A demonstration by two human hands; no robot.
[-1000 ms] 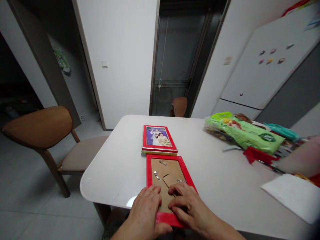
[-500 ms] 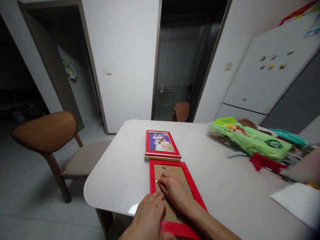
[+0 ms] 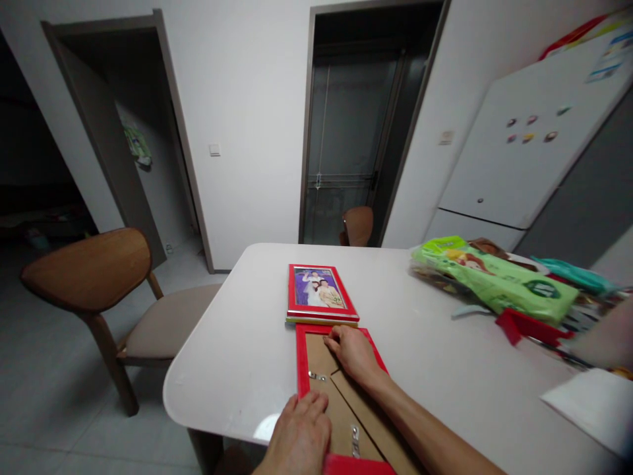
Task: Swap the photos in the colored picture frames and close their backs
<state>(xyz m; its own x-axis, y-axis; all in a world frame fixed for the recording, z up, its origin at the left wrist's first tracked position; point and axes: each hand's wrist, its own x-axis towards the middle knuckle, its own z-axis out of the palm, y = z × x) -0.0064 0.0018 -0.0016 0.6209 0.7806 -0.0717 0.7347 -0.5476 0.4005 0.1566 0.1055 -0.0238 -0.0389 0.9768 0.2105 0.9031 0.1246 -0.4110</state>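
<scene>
A red picture frame (image 3: 302, 359) lies face down on the table, its brown backing board (image 3: 341, 422) upward. My left hand (image 3: 302, 429) holds its left edge low down, fingers over the rim; the thumb is hidden. At the top of the backing, my right hand (image 3: 355, 356) has its fingertips pinched where a small metal clip sits; they cover the clip. Another metal clip (image 3: 316, 377) shows at the left edge and a third metal clip (image 3: 355, 441) near the bottom. My right forearm hides the frame's right side. Just beyond stands a stack topped by a red-framed photo (image 3: 321, 289).
On the right of the white table (image 3: 237, 343) lie a green package (image 3: 499, 274), a red item (image 3: 531, 326) and a white sheet (image 3: 588, 402). A wooden chair (image 3: 89, 270) stands left of the table; another chair (image 3: 357, 225) is behind it.
My right hand has moved from the left clip up to the top clip. The left clip is now uncovered. My left hand stays on the frame's edge, slightly lower in view.
</scene>
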